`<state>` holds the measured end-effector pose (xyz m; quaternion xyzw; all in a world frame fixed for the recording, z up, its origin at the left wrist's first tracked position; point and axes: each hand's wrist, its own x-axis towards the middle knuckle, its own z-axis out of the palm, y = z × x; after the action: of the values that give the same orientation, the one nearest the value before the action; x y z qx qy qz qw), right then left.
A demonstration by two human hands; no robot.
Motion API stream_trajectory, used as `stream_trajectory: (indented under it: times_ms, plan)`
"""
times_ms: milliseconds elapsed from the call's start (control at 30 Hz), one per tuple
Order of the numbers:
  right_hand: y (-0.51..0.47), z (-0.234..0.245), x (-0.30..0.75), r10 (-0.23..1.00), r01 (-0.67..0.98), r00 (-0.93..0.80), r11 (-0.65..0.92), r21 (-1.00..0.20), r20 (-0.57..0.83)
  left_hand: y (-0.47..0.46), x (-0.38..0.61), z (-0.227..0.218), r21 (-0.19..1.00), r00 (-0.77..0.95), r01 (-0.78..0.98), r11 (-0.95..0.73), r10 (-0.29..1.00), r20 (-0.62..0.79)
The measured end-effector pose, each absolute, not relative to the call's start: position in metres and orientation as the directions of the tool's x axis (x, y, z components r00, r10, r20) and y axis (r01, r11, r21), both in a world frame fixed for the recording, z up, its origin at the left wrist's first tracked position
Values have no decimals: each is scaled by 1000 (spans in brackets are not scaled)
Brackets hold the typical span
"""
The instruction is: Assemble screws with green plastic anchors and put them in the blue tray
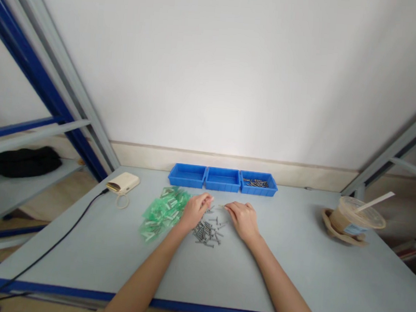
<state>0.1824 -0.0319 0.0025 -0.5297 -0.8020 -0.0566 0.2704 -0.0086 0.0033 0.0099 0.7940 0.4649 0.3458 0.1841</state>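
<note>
A loose pile of dark screws [208,231] lies on the grey table [292,280] between my hands. My left hand [196,211] rests at the pile's left edge with fingers curled together, beside a heap of green and white plastic anchors [163,211]. My right hand [242,217] sits at the pile's right edge, its fingertips pinched on a small pale piece [221,206] I cannot make out. Both hands are close, fingertips pointing toward each other.
Three blue trays [222,179] line the back edge; the right one [258,183] holds dark screws. A cream device [123,183] with a black cable lies at the left. An iced drink cup [357,218] with a straw stands at the right. Metal shelving frames flank the table.
</note>
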Motion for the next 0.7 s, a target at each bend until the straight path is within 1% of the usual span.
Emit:
stream_trajectory:
  times_ms: [67,133,267,333,400,467,500,567,633,667,700]
  plan:
    - [-23,5,194,824,905,-205,366,-218,528,11,-17,10,598,244,646,-475,870,428]
    - [-10,9,211,817,929,-95,278,-244,568,16,-25,9,555,236,683,-475,863,447]
    - [21,21,249,803,954,95,94,-284,588,15,-31,10,465,345,727,-506,854,389]
    - [30,29,263,785,960,170,5,-281,596,13,-30,10,449,388,726,-521,849,358]
    - [26,39,276,733,954,243,-62,-292,636,12,-29,10,444,408,724,-527,847,340]
    - [9,50,290,623,934,333,-112,-340,708,13,-28,11,449,405,725,-523,850,336]
    - [-5,56,299,537,916,390,-137,-378,748,15,-28,11,455,400,724,-518,853,335]
    - [-35,66,323,287,855,517,-211,-473,807,19,-29,10,456,391,724,-517,853,346]
    - [-63,75,356,11,765,599,-306,-567,801,22,-28,10,447,406,714,-539,839,363]
    - [-74,79,374,-69,720,618,-350,-599,783,24,-28,9,443,420,706,-552,830,366]
    - [-82,81,393,-108,672,647,-386,-632,755,24,-27,9,439,427,703,-560,826,368]
